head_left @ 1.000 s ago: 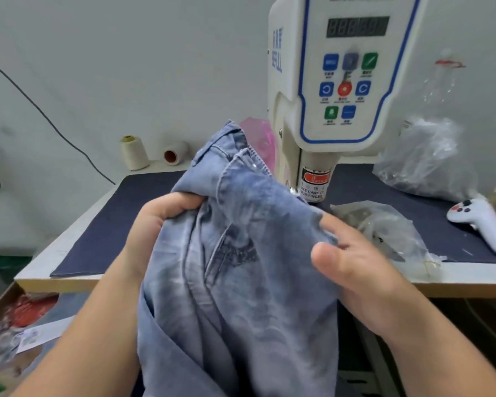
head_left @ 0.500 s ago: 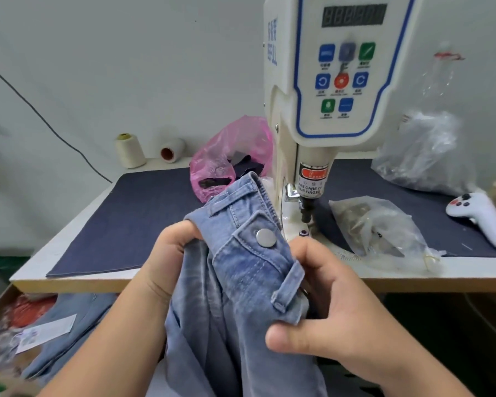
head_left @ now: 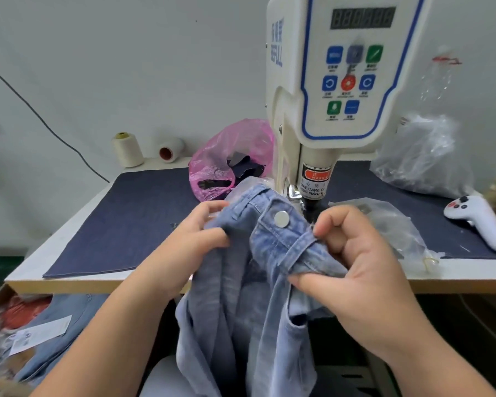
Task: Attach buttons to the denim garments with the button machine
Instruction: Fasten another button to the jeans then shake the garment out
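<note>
A light blue denim garment (head_left: 241, 310) hangs from the table's front edge, its waistband raised just in front of the white button machine (head_left: 321, 104). A silver button (head_left: 281, 218) sits on the waistband. My left hand (head_left: 195, 242) grips the waistband to the left of the button. My right hand (head_left: 352, 265) pinches the band at a belt loop to the right. The machine's punch head (head_left: 312, 196) stands directly behind the waistband.
A dark blue mat (head_left: 132, 219) covers the table. A pink bag (head_left: 229, 159), thread cones (head_left: 128, 150), clear plastic bags (head_left: 421, 159) and a white controller (head_left: 481, 222) lie around the machine. More denim with a tag (head_left: 49, 333) lies in a box at the lower left.
The garment came down from in front of the machine and its waistband turned, showing the silver button. Both hands moved it forward toward the punch head.
</note>
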`<state>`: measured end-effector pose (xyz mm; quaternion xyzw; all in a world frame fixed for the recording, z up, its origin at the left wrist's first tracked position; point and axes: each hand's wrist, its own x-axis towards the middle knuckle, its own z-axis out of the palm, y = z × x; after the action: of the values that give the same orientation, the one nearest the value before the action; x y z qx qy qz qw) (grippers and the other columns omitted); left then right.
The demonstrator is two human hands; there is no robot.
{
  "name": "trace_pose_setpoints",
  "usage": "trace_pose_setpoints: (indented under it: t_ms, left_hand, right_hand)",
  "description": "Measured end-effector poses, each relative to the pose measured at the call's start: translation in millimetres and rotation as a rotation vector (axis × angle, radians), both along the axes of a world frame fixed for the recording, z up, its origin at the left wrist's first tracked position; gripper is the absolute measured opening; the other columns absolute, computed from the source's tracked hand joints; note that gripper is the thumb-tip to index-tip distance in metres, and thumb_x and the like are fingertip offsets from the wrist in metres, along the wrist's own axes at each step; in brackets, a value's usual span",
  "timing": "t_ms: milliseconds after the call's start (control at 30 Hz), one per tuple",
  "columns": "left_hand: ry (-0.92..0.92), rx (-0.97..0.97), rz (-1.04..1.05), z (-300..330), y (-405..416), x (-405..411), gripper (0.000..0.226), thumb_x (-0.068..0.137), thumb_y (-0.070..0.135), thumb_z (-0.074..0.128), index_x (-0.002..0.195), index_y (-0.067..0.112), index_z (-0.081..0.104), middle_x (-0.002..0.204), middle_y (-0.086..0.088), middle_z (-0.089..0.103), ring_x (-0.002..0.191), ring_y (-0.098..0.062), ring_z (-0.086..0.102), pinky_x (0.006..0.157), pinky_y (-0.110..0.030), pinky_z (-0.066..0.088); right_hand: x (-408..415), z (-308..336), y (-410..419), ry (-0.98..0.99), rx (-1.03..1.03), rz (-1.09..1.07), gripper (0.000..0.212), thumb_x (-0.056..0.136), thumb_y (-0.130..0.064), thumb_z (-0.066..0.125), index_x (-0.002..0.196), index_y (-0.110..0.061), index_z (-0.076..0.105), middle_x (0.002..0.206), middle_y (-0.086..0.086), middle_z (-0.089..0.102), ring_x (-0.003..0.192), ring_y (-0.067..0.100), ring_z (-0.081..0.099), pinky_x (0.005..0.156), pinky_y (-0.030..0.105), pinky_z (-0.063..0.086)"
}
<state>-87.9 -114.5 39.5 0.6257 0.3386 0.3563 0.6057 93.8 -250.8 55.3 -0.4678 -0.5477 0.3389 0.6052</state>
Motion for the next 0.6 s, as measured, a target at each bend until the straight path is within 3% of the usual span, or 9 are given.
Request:
trace_pose_setpoints:
  t_ms: [67,167,267,300,367,433,467,533,600]
  left_hand:
    - [0.057,0.125,-0.097,1,-5,-4,0.068,0.065,0.026,0.067,0.131,0.035,0.053,0.128,0.01,0.065,0.118,-0.011,0.063,0.09,-0.027,0.053]
    - [0.119,0.515,0.009,5,-26,-2,0.079,0.071,0.047,0.071,0.143,0.04,0.04,0.145,0.024,0.046,0.139,0.003,0.037,0.106,-0.014,0.034]
    - [0.16,0.887,0.08,5,-48,5,0.077,0.078,0.047,0.074,0.145,0.031,0.041,0.15,0.009,0.042,0.144,-0.017,0.035,0.113,-0.026,0.033]
    - [0.144,0.861,0.026,3,-53,8,0.074,0.079,0.048,0.074,0.144,0.033,0.042,0.146,0.009,0.047,0.141,-0.017,0.04,0.111,-0.027,0.036]
    - [0.056,0.593,-0.115,1,-59,16,0.061,0.083,0.046,0.071,0.138,0.033,0.048,0.135,0.006,0.06,0.129,-0.016,0.054,0.106,-0.031,0.044]
    - [-0.035,0.32,-0.167,0,-61,22,0.044,0.088,0.036,0.065,0.128,0.018,0.059,0.124,-0.009,0.067,0.121,-0.032,0.06,0.103,-0.055,0.046]
    - [-0.075,0.25,-0.158,1,-61,25,0.038,0.09,0.03,0.064,0.123,0.013,0.062,0.122,-0.015,0.068,0.119,-0.037,0.061,0.101,-0.059,0.048]
    - [-0.203,0.125,-0.138,0,-59,29,0.028,0.092,0.021,0.062,0.118,0.012,0.066,0.119,-0.017,0.07,0.115,-0.034,0.065,0.095,-0.046,0.055]
    - [-0.305,0.009,-0.113,3,-59,31,0.025,0.091,0.025,0.061,0.112,0.021,0.073,0.118,-0.012,0.072,0.112,-0.028,0.068,0.089,-0.034,0.057]
  right_hand:
    - [-1,5,4,-0.046,0.043,-0.036,0.043,0.065,-0.004,0.074,0.083,-0.038,0.053,0.078,0.01,0.067,0.063,0.019,0.061,0.056,0.029,0.053]
    - [-2,14,10,-0.123,0.093,-0.042,0.045,0.064,-0.008,0.078,0.087,-0.041,0.056,0.079,0.012,0.064,0.066,0.03,0.062,0.059,0.038,0.054]
    - [-2,23,14,-0.193,0.19,-0.057,0.047,0.065,-0.01,0.082,0.091,-0.041,0.058,0.079,0.011,0.065,0.067,0.032,0.064,0.058,0.042,0.056]
    - [-1,26,16,-0.211,0.217,-0.067,0.047,0.064,-0.011,0.084,0.092,-0.04,0.058,0.08,0.009,0.066,0.066,0.027,0.065,0.058,0.038,0.058]
    - [-1,29,17,-0.241,0.242,-0.089,0.048,0.063,-0.014,0.086,0.095,-0.038,0.06,0.081,0.004,0.068,0.067,0.017,0.068,0.061,0.028,0.058]
    - [-5,29,19,-0.268,0.217,-0.124,0.048,0.061,-0.018,0.086,0.095,-0.038,0.06,0.082,-0.002,0.068,0.07,0.014,0.068,0.065,0.026,0.057]
    - [-7,27,19,-0.273,0.193,-0.143,0.047,0.061,-0.022,0.085,0.096,-0.04,0.059,0.084,-0.005,0.068,0.073,0.014,0.068,0.068,0.028,0.057]
    - [-8,23,18,-0.34,0.194,-0.274,0.043,0.065,-0.031,0.084,0.098,-0.04,0.057,0.092,-0.011,0.065,0.084,0.013,0.064,0.075,0.028,0.054]
    - [-7,19,10,-0.498,0.352,-0.537,0.031,0.073,-0.026,0.08,0.095,-0.022,0.058,0.097,-0.008,0.057,0.091,0.017,0.058,0.081,0.023,0.046]
